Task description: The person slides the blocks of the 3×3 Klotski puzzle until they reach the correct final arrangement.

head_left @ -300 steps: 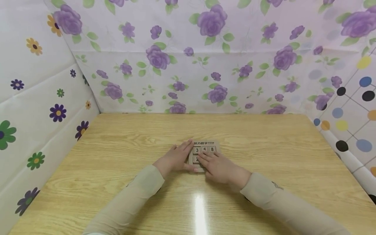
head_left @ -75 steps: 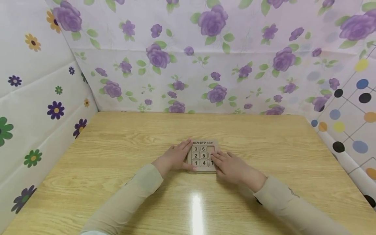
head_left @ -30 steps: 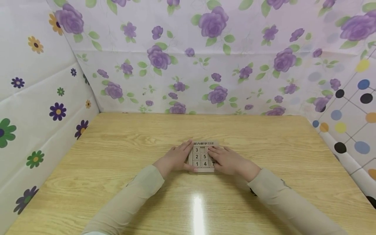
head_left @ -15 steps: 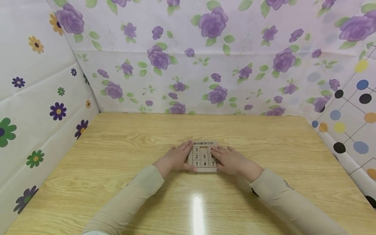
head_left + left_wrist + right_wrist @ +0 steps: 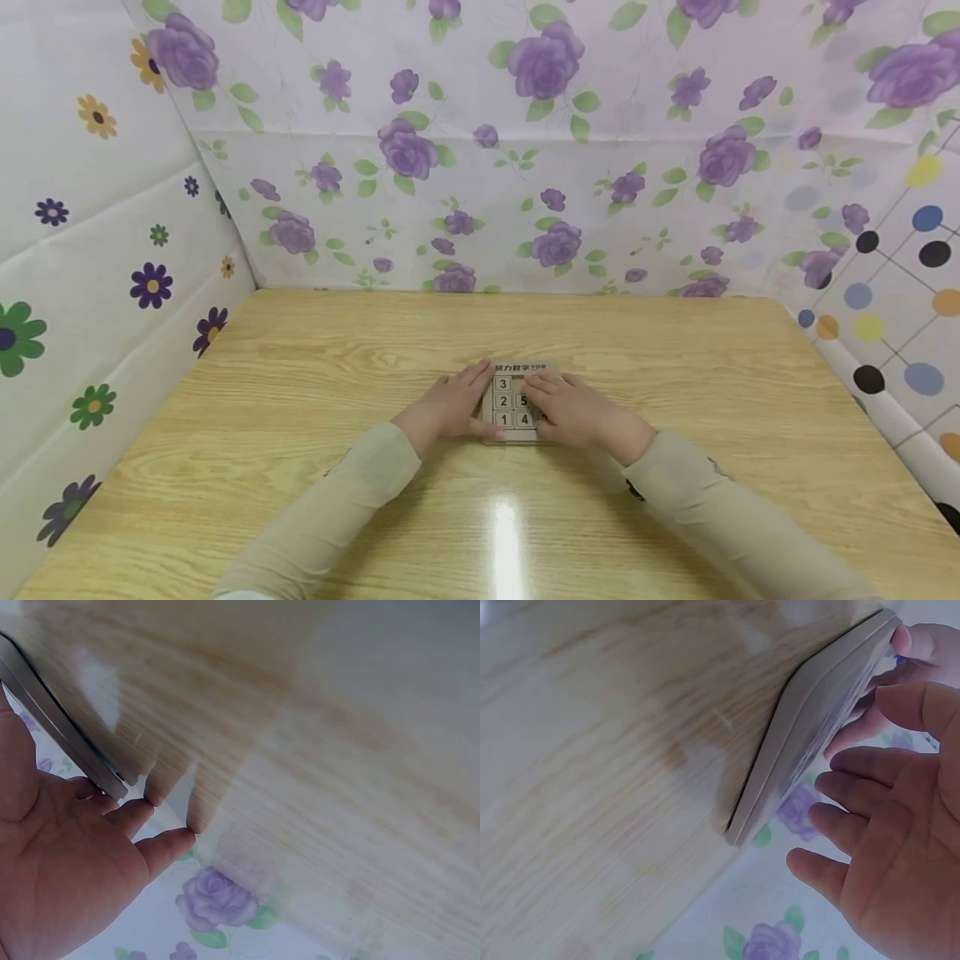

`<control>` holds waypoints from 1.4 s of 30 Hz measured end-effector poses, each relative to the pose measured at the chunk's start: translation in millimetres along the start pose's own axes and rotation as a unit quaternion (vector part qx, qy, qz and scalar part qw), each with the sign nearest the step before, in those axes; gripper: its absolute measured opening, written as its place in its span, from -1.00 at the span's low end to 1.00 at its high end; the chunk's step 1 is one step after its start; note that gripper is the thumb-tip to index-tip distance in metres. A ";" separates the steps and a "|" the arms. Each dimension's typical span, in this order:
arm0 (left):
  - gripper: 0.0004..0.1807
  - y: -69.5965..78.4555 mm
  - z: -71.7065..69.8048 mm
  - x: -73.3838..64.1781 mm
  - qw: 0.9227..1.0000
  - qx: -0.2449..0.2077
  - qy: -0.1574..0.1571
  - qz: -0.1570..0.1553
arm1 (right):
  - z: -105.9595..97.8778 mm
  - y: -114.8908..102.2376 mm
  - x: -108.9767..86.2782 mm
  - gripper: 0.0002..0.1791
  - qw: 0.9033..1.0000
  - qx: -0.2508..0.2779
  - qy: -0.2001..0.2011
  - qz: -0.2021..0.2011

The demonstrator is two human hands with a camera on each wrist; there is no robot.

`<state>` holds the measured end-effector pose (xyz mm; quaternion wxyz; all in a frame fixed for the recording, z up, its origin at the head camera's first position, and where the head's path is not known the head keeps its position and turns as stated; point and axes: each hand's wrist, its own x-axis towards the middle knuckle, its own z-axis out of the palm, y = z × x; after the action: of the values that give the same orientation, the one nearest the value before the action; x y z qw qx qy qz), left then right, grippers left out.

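A beige number slide puzzle (image 5: 517, 436) lies flat on the wooden table, with dark printed characters along its far edge. Tiles 3, 2, 5, 1 and 4 show. My left hand (image 5: 447, 407) holds the puzzle's left side, fingers along the edge and thumb at the near left corner. In the left wrist view two fingertips (image 5: 196, 829) of that hand meet the glossy tabletop. My right hand (image 5: 577, 412) reaches over the board with fairly straight fingers, their tips at the top middle slot. It covers most of the right column. The right wrist view shows those fingers above the puzzle face (image 5: 817, 731).
The wood-grain table (image 5: 337, 350) surrounds the puzzle. Behind it hangs a cloth with purple flowers (image 5: 405, 150). A daisy-print cloth (image 5: 75, 275) stands at the left, a dotted one (image 5: 900, 333) at the right. A bright reflection lies on the near tabletop.
Over ten seconds tile 8 went from top right to middle right, and tile 6 from top middle to top right. Lately my right hand has shifted left over the top row; the left stayed put.
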<state>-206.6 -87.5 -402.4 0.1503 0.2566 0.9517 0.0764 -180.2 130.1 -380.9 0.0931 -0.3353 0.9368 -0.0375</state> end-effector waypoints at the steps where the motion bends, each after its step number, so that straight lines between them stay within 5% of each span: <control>1: 0.22 0.0 0.4 0.0 1.000 0.000 0.000 0.000 | 0.4 -1.1 1.3 -0.36 1.000 -0.002 -0.003 0.000; 20: 0.20 -0.5 -0.4 0.1 1.000 0.006 0.005 0.007 | 7.5 -11.7 19.8 -0.35 1.000 0.005 -0.026 0.000; 42: 0.21 -0.2 1.0 1.2 1.000 0.005 0.002 0.005 | 4.5 -13.4 19.8 -0.41 1.000 -0.015 -0.004 -0.009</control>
<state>-207.4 -87.1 -403.7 0.1468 0.2617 0.9512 0.0725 -186.1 107.1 -386.5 0.0912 -0.3451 0.9338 -0.0225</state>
